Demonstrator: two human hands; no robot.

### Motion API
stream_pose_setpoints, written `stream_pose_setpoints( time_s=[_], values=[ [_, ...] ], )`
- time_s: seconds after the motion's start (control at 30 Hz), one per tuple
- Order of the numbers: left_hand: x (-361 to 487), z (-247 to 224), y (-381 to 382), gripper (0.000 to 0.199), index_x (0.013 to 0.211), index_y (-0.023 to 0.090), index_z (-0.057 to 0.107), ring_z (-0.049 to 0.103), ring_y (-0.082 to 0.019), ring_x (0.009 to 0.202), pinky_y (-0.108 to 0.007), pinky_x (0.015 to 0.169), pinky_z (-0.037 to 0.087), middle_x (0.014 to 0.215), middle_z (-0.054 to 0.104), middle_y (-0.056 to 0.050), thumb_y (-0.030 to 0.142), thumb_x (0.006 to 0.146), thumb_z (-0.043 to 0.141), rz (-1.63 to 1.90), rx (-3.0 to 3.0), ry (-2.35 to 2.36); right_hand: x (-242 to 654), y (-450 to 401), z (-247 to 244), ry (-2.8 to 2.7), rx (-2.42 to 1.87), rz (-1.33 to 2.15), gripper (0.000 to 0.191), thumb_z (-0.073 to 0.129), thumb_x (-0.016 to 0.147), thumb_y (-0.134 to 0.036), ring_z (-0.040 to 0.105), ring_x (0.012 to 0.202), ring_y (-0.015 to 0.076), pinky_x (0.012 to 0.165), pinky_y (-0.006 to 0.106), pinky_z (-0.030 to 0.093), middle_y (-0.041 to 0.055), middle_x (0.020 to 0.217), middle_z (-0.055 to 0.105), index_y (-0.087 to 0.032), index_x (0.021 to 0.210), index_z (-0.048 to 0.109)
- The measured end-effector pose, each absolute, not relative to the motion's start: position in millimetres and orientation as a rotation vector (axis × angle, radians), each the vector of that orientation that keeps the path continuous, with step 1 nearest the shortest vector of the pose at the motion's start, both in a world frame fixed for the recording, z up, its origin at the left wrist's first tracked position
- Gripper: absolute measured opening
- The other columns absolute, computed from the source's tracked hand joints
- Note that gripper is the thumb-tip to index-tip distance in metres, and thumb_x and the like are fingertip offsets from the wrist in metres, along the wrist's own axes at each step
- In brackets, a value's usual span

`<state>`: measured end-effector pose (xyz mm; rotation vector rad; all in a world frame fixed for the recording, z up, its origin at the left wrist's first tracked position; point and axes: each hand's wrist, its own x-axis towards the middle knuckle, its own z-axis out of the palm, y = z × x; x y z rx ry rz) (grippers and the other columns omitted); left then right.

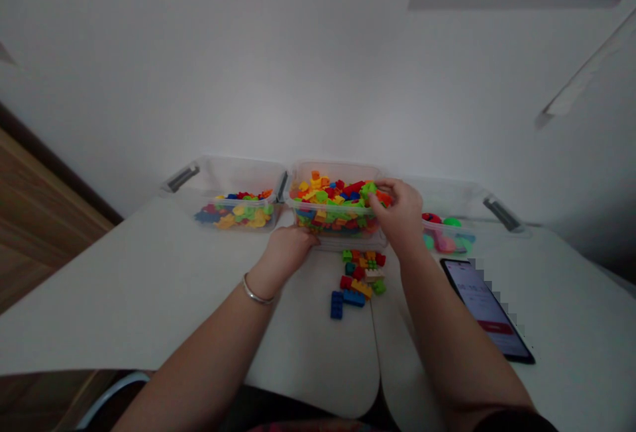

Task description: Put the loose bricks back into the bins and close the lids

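A clear plastic box (335,210) heaped with small coloured building blocks (320,193) stands in the middle, on a clear lid or tray (348,243). My left hand (289,250), with a silver bracelet on its wrist, is curled against the box's lower front left corner; some of its fingers are hidden. At the box's right rim, my right hand (401,213) has thumb and forefinger bent around a green building block (368,189), with orange-red pieces beside it. In front of the box lie several loose blocks (362,273), among them blue bricks (336,305).
To the left stands a clear box (238,213) with more coloured pieces. Another clear box (462,226) on the right holds round, colourful items. A phone (489,313) lies by my right forearm. A seam splits the white table (308,346); a wall rises behind it.
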<state>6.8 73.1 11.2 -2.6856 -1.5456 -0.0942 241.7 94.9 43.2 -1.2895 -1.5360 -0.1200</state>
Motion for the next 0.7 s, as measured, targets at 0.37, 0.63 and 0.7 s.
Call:
stream_pose_setpoints(
  time_s=[0.37,0.63,0.7],
  values=[
    [5,14,71,0.03,0.106,0.028,0.077,0.07,-0.026,0.101,-0.035,0.079,0.056,0.107,0.076,-0.007,0.016,0.093,0.053,-0.063,-2.688,-1.539,243,96,42,-1.648,-1.32,-0.054,0.017,0.059,0.081,-0.033,0.065,0.098,0.0279,0.097,0.049,0.044,0.008,0.101,0.076,-0.023,0.09,0.069],
    [5,11,72,0.029,0.105,0.027,0.078,0.07,-0.026,0.1,-0.036,0.079,0.055,0.105,0.076,-0.007,0.018,0.093,0.053,-0.095,-2.699,-1.533,247,72,71,-1.734,-1.184,-0.287,0.02,0.06,0.085,-0.031,0.064,0.102,0.0276,0.096,0.046,0.046,0.0105,0.107,0.075,-0.021,0.099,0.07],
    [4,10,72,0.029,0.105,0.027,0.078,0.07,-0.026,0.1,-0.035,0.079,0.055,0.104,0.076,-0.008,0.018,0.093,0.053,-0.09,-2.701,-1.524,247,59,82,-1.793,-1.144,-0.272,0.018,0.06,0.086,-0.03,0.066,0.097,0.0256,0.091,0.043,0.048,0.0089,0.101,0.075,-0.021,0.097,0.071]
  ],
)
